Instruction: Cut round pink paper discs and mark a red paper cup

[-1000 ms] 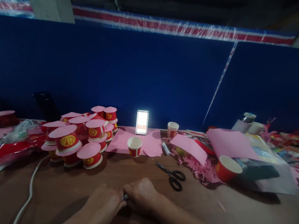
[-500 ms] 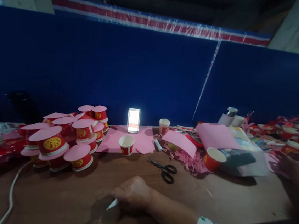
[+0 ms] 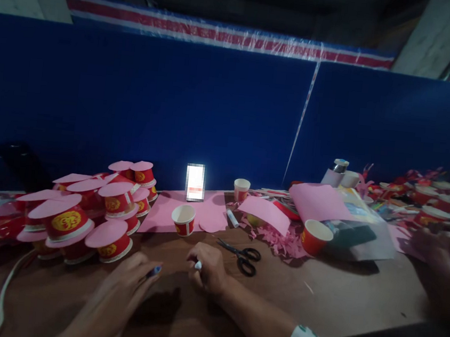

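My left hand is closed, thumb and fingers pinching a small blue-ended piece, perhaps a cap, above the brown table. To its right, my right hand is closed round a white pen-like stick whose pale end pokes out between the fingers; the rest is hidden. The hands are a short way apart. Black-handled scissors lie beside my right hand. Behind it, a red and white paper cup and a pink paper disc rest at a pink sheet.
Red cups topped with pink discs are stacked at left, near a white cable. Pink paper shreds, another cup and a white tube stand right of centre. Another person's hand works at far right.
My left hand has come into view from below with the blue-ended piece. My right hand has risen and turned, still gripping the white stick. The view has shifted slightly right.
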Demonstrator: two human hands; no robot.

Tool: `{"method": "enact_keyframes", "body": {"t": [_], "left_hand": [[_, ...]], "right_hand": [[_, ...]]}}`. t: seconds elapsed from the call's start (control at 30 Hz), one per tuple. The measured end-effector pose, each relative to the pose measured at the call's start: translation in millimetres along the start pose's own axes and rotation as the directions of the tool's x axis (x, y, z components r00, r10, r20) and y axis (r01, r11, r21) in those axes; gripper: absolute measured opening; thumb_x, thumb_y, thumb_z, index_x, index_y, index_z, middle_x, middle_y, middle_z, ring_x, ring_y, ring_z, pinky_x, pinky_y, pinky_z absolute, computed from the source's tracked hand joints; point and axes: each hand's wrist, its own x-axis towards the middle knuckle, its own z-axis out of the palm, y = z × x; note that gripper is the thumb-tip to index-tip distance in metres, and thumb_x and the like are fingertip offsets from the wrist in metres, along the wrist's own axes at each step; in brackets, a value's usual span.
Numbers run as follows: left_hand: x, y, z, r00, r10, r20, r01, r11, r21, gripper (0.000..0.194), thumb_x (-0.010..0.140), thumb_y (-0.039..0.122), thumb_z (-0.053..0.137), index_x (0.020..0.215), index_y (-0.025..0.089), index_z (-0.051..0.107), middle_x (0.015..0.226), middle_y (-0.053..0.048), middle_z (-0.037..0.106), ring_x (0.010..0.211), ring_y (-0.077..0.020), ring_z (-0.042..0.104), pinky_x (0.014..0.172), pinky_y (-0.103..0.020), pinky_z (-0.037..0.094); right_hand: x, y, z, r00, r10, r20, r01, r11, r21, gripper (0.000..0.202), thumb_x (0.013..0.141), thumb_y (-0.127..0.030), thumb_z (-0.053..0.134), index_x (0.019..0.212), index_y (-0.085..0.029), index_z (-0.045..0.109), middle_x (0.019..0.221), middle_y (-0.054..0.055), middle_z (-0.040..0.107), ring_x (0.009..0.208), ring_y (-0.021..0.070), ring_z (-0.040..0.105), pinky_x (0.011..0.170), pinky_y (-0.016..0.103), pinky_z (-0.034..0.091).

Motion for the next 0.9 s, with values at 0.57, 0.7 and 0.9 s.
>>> {"method": "enact_keyframes", "body": {"t": [0.57,0.7,0.9], "left_hand": [[179.4,72.8,111.0,0.782,0.328,0.531,-0.304,0.943,-0.135,0.020,0.067,0.019,0.052,0.084,0.017,0.062,0.080,-0.002,0.065,0.069,-0.0138,0.057,0.062,-0.023,0.044],[187.8,77.8,142.1,0.716,0.295,0.632,-0.410,0.911,0.038,0.023,0.063,0.018,0.057,0.085,0.018,0.064,0.080,-0.002,0.066,0.071,-0.0155,0.057,0.061,-0.024,0.042],[190.0,74.2,158.1,0.701,0.260,0.664,-0.430,0.897,0.102,0.032,0.058,0.017,0.059,0.089,0.021,0.065,0.082,-0.003,0.066,0.075,-0.0189,0.058,0.063,-0.026,0.042]], "right_hand": [[-5.0,10.2,26.8,0.879,-0.426,0.212,0.441,0.897,-0.024,0.023,0.074,-0.041,0.044,0.061,-0.021,0.048,0.051,-0.002,0.056,0.056,0.0130,0.058,0.052,0.023,0.041],[-4.4,10.8,27.0,0.869,-0.434,0.238,0.432,0.900,0.062,0.019,0.075,-0.035,0.043,0.066,-0.020,0.051,0.061,0.000,0.062,0.064,0.0125,0.060,0.060,0.022,0.044],[-4.3,9.3,22.8,0.845,-0.428,0.320,0.437,0.898,0.049,0.017,0.074,-0.034,0.044,0.072,-0.020,0.054,0.071,0.000,0.065,0.072,0.0127,0.061,0.064,0.022,0.045]]}}
